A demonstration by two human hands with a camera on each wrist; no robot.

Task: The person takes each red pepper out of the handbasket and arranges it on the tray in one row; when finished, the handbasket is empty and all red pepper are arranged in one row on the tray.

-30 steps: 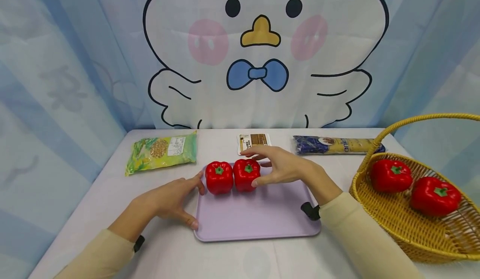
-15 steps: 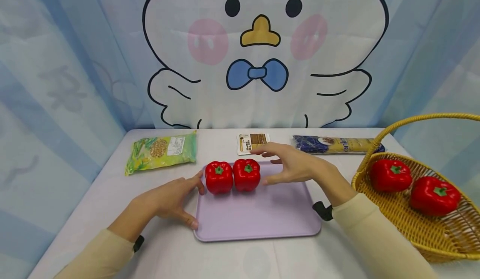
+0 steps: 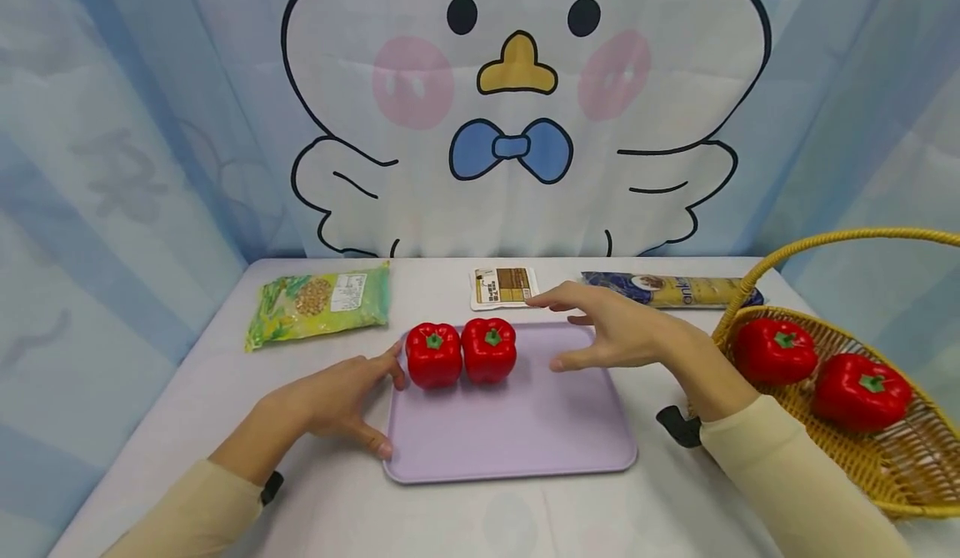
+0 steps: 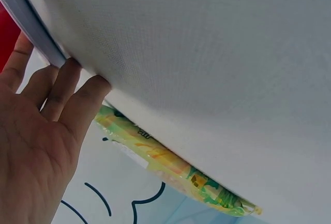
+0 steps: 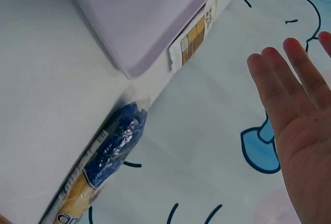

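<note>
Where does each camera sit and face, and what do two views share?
Head: on the head, facing forward and down at the tray; left hand, right hand, sleeves show.
Left wrist: worn there, facing the green bag; left hand shows.
Right wrist: worn there, facing the tray and blue packet; right hand shows.
Head and right wrist share the tray, blue packet and right hand.

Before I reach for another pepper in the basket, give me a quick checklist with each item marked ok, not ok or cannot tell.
1. Tray braced: ok, the left grip touches its left edge.
2. Right grip free: ok, it holds nothing.
3. Right grip at the basket: not ok, it is above the tray's right part.
4. Peppers on the tray upright: ok, stems up, side by side.
5. Room on the tray: ok, its front and right are bare.
6. Basket steady: cannot tell, its right side is out of view.
</note>
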